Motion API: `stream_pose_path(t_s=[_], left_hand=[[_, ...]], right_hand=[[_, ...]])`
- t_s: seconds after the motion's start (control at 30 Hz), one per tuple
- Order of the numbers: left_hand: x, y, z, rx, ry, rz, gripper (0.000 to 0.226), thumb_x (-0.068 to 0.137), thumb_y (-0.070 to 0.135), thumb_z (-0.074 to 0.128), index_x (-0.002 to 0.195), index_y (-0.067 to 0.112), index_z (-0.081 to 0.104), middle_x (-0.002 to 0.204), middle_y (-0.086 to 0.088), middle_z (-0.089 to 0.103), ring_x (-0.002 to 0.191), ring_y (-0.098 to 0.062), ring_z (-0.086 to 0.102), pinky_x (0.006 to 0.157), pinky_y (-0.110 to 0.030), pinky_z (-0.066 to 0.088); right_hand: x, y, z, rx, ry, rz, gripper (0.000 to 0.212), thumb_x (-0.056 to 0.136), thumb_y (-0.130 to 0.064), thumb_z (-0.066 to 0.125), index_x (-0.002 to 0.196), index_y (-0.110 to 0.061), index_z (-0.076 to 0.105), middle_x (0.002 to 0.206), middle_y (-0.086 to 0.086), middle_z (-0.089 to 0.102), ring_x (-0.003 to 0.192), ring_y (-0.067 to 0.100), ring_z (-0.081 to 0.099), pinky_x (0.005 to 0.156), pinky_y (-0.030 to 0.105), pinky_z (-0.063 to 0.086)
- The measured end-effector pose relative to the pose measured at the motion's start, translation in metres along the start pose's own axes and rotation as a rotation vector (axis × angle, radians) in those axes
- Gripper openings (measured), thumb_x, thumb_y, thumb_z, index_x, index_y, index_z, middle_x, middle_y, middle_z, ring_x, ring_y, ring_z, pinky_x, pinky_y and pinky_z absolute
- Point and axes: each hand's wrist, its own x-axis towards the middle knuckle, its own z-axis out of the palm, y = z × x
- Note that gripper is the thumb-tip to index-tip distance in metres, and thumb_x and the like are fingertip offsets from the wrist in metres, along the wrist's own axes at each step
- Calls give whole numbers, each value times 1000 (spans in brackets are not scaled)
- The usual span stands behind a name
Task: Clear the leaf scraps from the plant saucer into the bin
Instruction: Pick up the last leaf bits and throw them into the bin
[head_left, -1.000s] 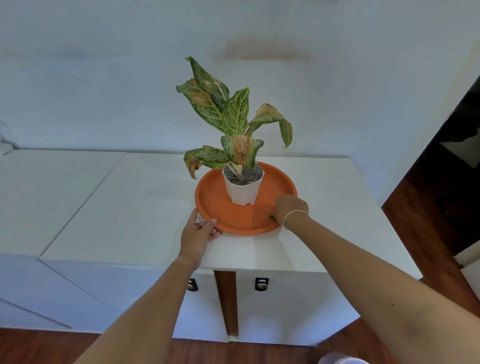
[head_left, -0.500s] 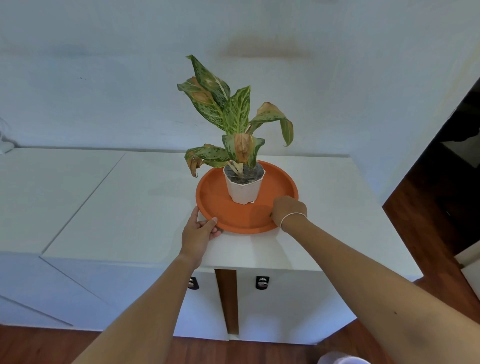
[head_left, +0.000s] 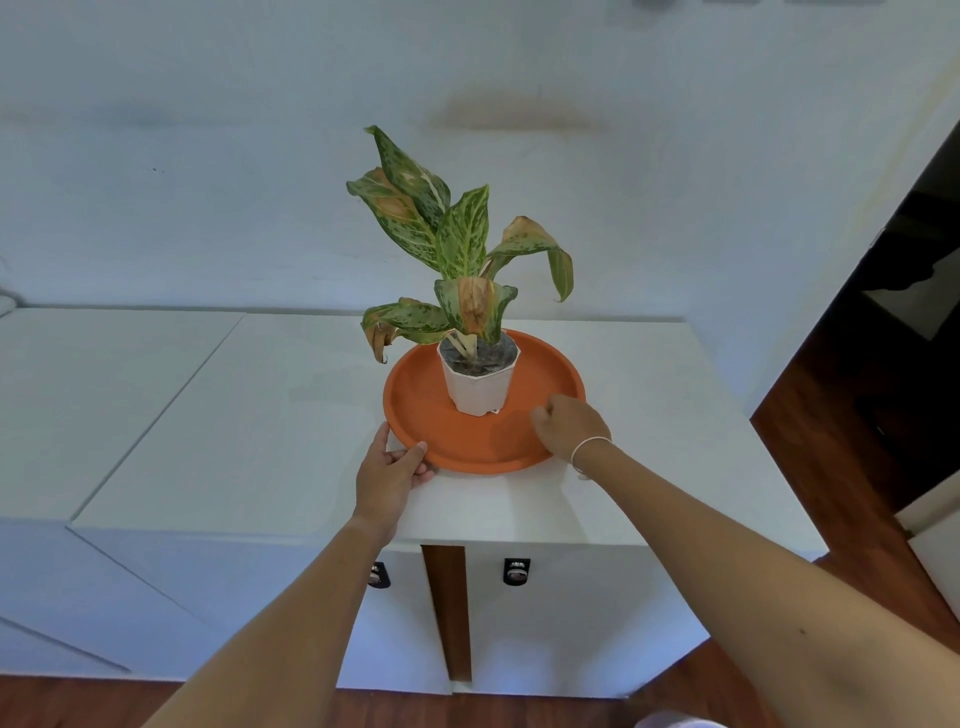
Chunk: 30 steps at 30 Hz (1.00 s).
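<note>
Orange plant saucer (head_left: 415, 415) on white cabinet top (head_left: 234, 415), white pot (head_left: 475, 387) with spotted plant (head_left: 452, 244) at its centre. Left hand (head_left: 389, 475) at 7 o'clock on the rim, thumb over the edge, fingers straight alongside. Right hand (head_left: 571, 428) at 4 o'clock inside the saucer, fingers curled under; contents of that grip impossible to tell. Thin bracelet (head_left: 587, 447) at right wrist. Leaf scraps not visible.
</note>
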Motion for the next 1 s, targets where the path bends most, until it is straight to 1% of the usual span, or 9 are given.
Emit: stream_pose_path(t_s=[0.13, 0.2, 0.3, 0.47, 0.57, 0.67, 0.8, 0.93, 1.0], left_hand=[[-3, 1, 2, 39, 48, 17, 63, 92, 11, 58, 147, 14, 29, 78, -12, 60, 79, -22, 64, 84, -31, 52], [-5, 0, 3, 96, 94, 40, 53, 92, 14, 59, 140, 13, 36, 84, -16, 64, 73, -19, 64, 77, -28, 53], [-8, -3, 3, 133, 132, 59, 36, 91, 18, 59, 124, 9, 46, 88, -16, 62, 69, -17, 61, 67, -22, 51], [-16, -1, 3, 209, 66, 141, 9, 94, 18, 54, 96, 10, 57, 82, -9, 54, 68, -18, 54, 61, -22, 50], [-22, 0, 4, 290, 8, 207, 15, 94, 18, 53, 80, 15, 57, 78, -5, 53, 72, -20, 52, 59, -23, 50], [-29, 0, 5, 329, -56, 247, 19, 94, 19, 53, 77, 13, 58, 74, -5, 54, 70, -20, 52, 59, -25, 49], [-41, 0, 17, 377, -170, 305, 21, 92, 18, 55, 72, 15, 59, 69, -4, 52, 68, -17, 50, 62, -29, 47], [-55, 0, 39, 406, -365, 405, 19, 91, 17, 58, 75, 7, 61, 61, 3, 47, 64, -13, 45, 61, -32, 43], [-64, 0, 54, 411, -480, 429, 18, 90, 17, 57, 74, 11, 60, 57, 10, 44, 60, -10, 42, 59, -30, 41]], right_hand=[[1, 12, -10, 627, -46, 269, 33, 90, -21, 31, 58, -15, 29, 59, 1, 29, 53, 16, 27, 48, 25, 20], [-2, 22, -13, 792, -76, 331, 32, 91, -22, 30, 59, -17, 28, 57, 0, 26, 48, 14, 21, 43, 22, 19], [-7, 33, -16, 932, -82, 350, 35, 92, -22, 29, 58, -18, 27, 51, -1, 27, 40, 12, 20, 35, 19, 18], [-14, 42, -17, 1226, -72, 412, 32, 90, -17, 35, 59, -18, 29, 38, -7, 26, 33, 11, 17, 36, 19, 14], [-16, 46, -16, 1340, -62, 433, 33, 90, -17, 39, 58, -18, 28, 39, -6, 24, 32, 10, 17, 36, 18, 15], [-20, 49, -15, 1431, -51, 454, 28, 88, -12, 39, 60, -15, 35, 44, -3, 31, 30, 9, 22, 34, 17, 19], [-27, 56, -13, 1516, -43, 467, 21, 87, -8, 37, 68, -10, 45, 59, 3, 40, 30, 10, 29, 34, 16, 25], [-38, 67, -14, 1624, -19, 463, 21, 91, -9, 38, 73, -7, 49, 63, 5, 45, 29, 10, 31, 32, 15, 27], [-46, 74, -18, 1682, 14, 469, 23, 91, -11, 38, 70, -8, 47, 63, 5, 44, 29, 10, 31, 32, 14, 27]])
